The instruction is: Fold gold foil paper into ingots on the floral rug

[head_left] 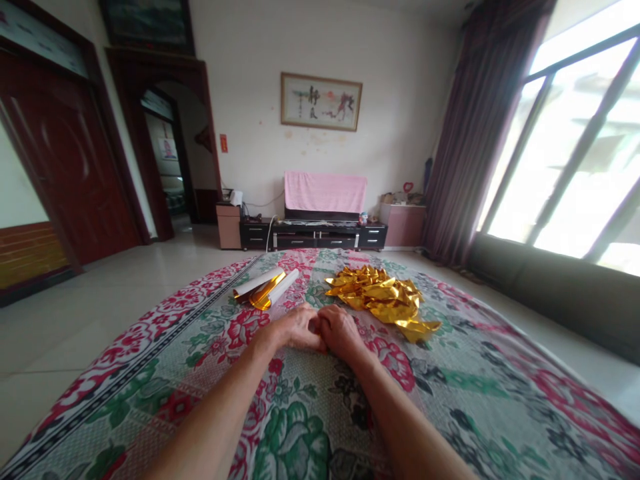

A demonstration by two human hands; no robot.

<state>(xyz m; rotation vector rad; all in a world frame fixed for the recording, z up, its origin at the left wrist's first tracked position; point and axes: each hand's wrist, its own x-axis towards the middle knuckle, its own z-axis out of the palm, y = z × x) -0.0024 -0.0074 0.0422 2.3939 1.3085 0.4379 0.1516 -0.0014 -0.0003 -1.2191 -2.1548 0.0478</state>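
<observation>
The person's left hand (299, 328) and right hand (340, 329) meet over the middle of the cloth-covered tabletop (295, 440), touching each other, with their fingers curled inward. The fingers hide the space between the palms, so whether either one grips anything cannot be told. Both bare forearms reach in from the near edge, one on each side.

Just beyond the left hand, a little to its left, lie curled gold sheets (269, 293) with white backs, two of them bent into loose rolls. Beyond the right hand and to its right is a heap of folded gold pieces (377, 291), shiny, pointed and piled over one another; one piece juts from the heap's near right corner. The heap and the sheets lie apart from each other. The cloth beneath them carries red, green and grey flowers.

Past the far edge, a low black cabinet (295, 241) stands against the wall, and a pink towel (325, 191) drapes over a wide object on it. A framed picture (321, 101) hangs above. To the right, a dark purple curtain (475, 133) hangs beside a bright window (575, 160); to the left is a dark red door (65, 147).
</observation>
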